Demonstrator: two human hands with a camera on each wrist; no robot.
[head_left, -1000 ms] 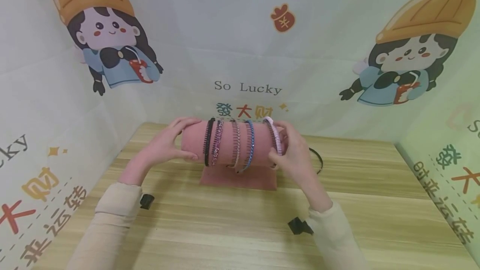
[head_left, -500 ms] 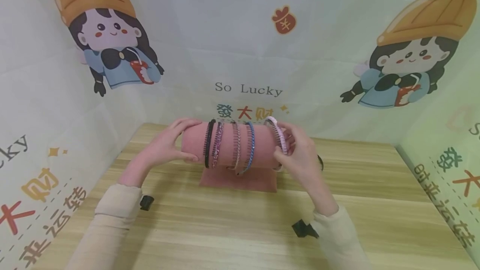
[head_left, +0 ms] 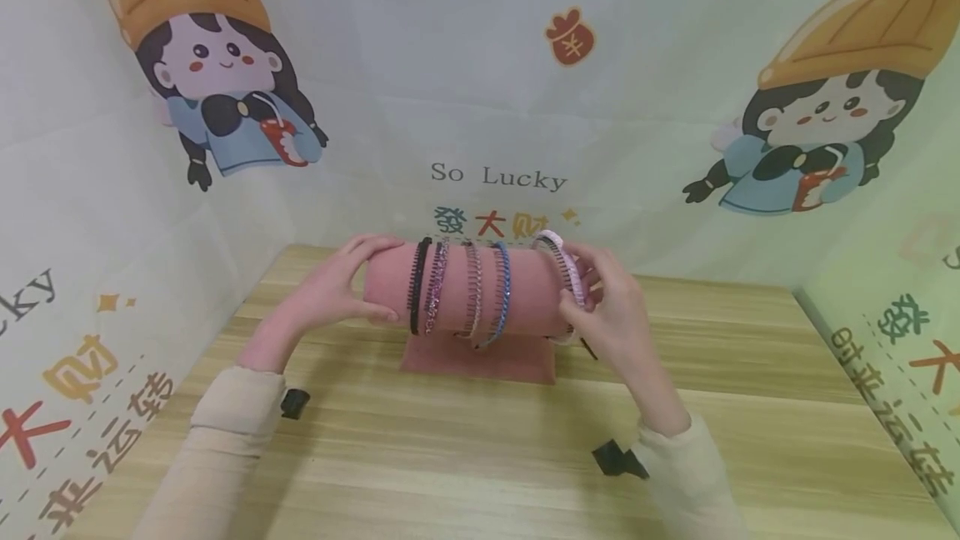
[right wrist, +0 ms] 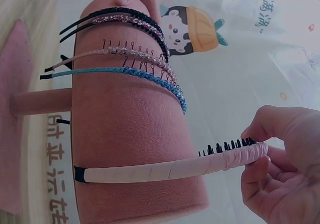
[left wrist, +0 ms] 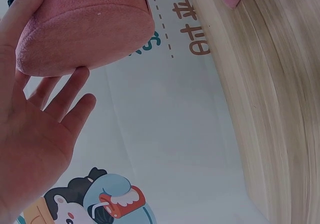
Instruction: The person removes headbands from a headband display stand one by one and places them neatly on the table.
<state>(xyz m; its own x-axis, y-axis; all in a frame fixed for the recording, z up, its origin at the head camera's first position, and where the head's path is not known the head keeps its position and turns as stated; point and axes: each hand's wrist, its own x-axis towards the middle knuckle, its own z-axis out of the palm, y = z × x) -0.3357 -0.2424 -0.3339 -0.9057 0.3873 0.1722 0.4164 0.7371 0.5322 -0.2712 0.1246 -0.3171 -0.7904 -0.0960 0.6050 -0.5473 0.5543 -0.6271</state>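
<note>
A pink plush headband stand (head_left: 528, 294), a horizontal roll on a post and flat base, stands on the table. My left hand (head_left: 326, 290) holds its left end, thumb in front and fingers behind. Near the right end, my right hand (head_left: 618, 307) pinches a pale pink wrapped headband (right wrist: 150, 173) with black comb teeth. That headband lies around the roll, and its dark tip shows at the far side in the right wrist view. Further left on the roll sit a black headband (head_left: 417, 290), a purple glittery one (head_left: 435, 290), a silvery pink one (head_left: 476, 290) and a blue one (head_left: 506, 282).
The wooden table (head_left: 450, 457) spreads around the stand's pink base (head_left: 480, 361). White printed cloth (head_left: 480, 90) encloses the back and sides. A thin black strip (head_left: 589, 348) shows partly behind my right hand. Small black pieces (head_left: 295, 403) appear beside each sleeve.
My right hand has shifted to the right along the roll with the pale pink headband. A black arc behind that hand is now mostly hidden. The left hand stays in place.
</note>
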